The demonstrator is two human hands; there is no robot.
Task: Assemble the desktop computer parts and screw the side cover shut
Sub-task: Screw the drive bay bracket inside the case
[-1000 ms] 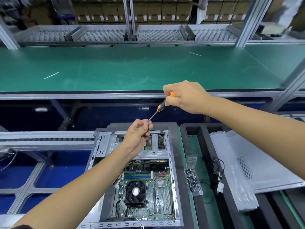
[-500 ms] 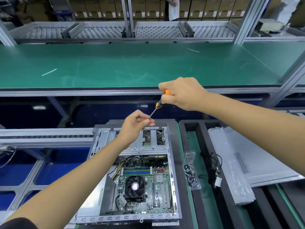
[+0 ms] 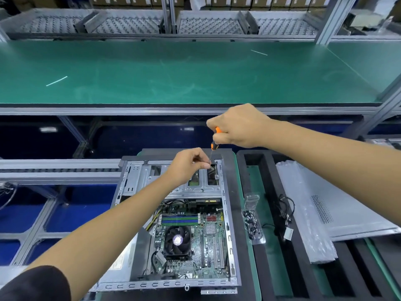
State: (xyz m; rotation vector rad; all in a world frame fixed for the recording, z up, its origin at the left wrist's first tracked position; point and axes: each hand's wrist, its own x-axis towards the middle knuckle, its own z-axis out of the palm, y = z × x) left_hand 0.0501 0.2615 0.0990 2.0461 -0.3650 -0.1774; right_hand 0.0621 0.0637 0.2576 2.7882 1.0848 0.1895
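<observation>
An open desktop computer case [image 3: 225,213] lies flat in front of me, its motherboard [image 3: 195,240] and black CPU fan [image 3: 177,240] exposed. My right hand [image 3: 240,127] grips an orange-and-black screwdriver [image 3: 214,141], which points down at the case's far right corner by the drive cage [image 3: 191,181]. My left hand [image 3: 191,165] pinches the screwdriver's thin shaft near its tip, just above the cage. The tip itself is hidden by my fingers. The grey side cover [image 3: 338,211], partly under a plastic bag, lies to the right.
A clear bag of dark screws [image 3: 252,224] and a loose black cable [image 3: 284,211] lie in the black foam tray [image 3: 273,268] right of the case. A green bench top [image 3: 173,72] spans the back. Roller rails [image 3: 54,170] run to the left.
Both hands have come lower and a little right together. The screwdriver now stands steeper, its tip near the case's far right corner.
</observation>
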